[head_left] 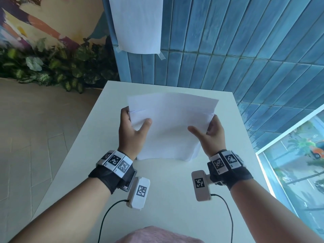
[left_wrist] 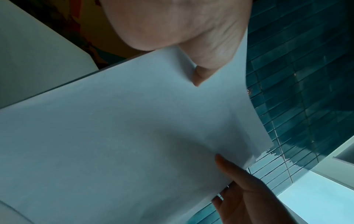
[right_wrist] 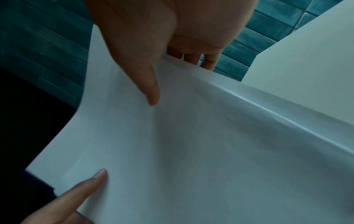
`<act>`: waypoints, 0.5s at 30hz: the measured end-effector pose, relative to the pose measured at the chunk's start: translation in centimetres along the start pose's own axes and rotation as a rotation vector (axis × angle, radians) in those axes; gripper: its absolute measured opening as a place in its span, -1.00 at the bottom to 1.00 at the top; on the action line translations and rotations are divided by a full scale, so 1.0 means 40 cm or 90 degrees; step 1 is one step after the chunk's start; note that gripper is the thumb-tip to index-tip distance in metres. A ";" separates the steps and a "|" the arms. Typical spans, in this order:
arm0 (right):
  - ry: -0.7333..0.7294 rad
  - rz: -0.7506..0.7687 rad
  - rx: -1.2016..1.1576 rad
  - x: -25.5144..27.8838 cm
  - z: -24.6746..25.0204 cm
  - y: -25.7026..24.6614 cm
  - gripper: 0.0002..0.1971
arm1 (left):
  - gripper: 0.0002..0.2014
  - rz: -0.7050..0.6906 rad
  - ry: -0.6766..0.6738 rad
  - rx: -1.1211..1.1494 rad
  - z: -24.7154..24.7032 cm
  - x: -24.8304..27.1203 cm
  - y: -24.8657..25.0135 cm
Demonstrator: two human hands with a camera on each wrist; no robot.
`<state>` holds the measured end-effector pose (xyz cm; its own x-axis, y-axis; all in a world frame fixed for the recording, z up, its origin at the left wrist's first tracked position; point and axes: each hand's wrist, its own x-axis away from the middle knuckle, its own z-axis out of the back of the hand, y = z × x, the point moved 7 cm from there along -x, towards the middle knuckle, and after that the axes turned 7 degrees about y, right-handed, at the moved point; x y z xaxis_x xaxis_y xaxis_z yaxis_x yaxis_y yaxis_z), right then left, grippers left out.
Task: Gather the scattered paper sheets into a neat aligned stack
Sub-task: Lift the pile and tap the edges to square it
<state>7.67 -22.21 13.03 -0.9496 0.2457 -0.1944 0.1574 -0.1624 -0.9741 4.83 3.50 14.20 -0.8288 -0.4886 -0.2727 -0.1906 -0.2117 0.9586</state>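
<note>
Over the white table [head_left: 168,186] I hold a bundle of several white paper sheets [head_left: 170,123] tilted up between both hands. Its lower edge is close to the tabletop, and the top edges are stepped and uneven. My left hand [head_left: 135,120] grips the left side, thumb on the front and fingers behind. My right hand [head_left: 204,126] grips the right side the same way. In the left wrist view the sheets [left_wrist: 134,136] fill the frame under my left hand [left_wrist: 172,22]. The right wrist view shows my right thumb [right_wrist: 151,91] pressing the sheets [right_wrist: 210,151], with the fingers behind them.
A blue tiled wall [head_left: 228,41] rises just behind the table, with a white sheet [head_left: 138,23] taped to it. Leafy plants [head_left: 52,67] line the floor at the left. A window [head_left: 298,163] runs along the right. Pink fabric [head_left: 157,234] shows at the bottom edge.
</note>
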 end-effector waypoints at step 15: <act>-0.073 -0.070 0.142 0.037 -0.019 0.097 -0.80 | -0.64 0.104 -0.090 -0.100 0.007 0.036 -0.134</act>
<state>7.09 -21.76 8.89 -0.9842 0.1660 -0.0617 -0.0002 -0.3497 -0.9368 4.50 4.16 8.69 -0.9095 -0.4059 -0.0902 0.0270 -0.2740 0.9614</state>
